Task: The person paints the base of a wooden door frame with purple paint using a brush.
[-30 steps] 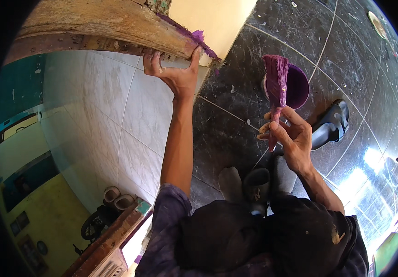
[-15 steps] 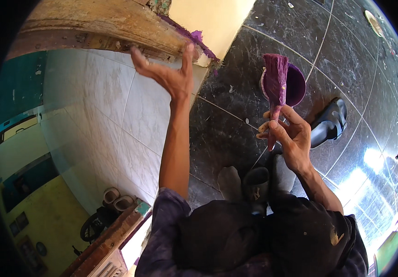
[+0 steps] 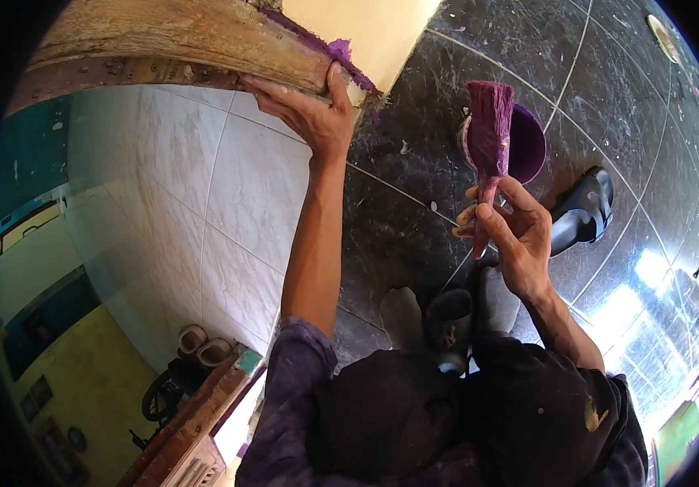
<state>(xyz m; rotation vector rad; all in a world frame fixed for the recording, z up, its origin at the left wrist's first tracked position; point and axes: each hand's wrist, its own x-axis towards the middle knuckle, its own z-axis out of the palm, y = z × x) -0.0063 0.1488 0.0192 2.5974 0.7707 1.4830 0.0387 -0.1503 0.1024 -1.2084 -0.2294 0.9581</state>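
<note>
My right hand [image 3: 524, 231] pinches the handle of a wide paintbrush [image 3: 491, 130] between thumb and fingers. The brush stands bristles-up, coated in purple paint. Behind it on the floor is a round container [image 3: 530, 142], purple inside and partly hidden by the brush. My left hand [image 3: 317, 118] is at the lower end of a worn wooden door frame [image 3: 187, 36]. Its thumb lies on the wood's right part and the fingers reach along the lower edge, their tips partly hidden. Purple paint [image 3: 339, 49] marks the seam between frame and cream wall [image 3: 374, 32].
Dark tiles [image 3: 414, 211] lie under me and to the right; pale marbled tiles [image 3: 163, 162] lie left. A black sandal [image 3: 593, 203] is beyond my right hand. A round pale lid-like object [image 3: 662, 38] sits far right. At lower left is a wooden door edge [image 3: 179, 422].
My left hand, held spread in the air just short of the door frame, has moved up onto the wood. My right hand keeps the paintbrush nearly where it was.
</note>
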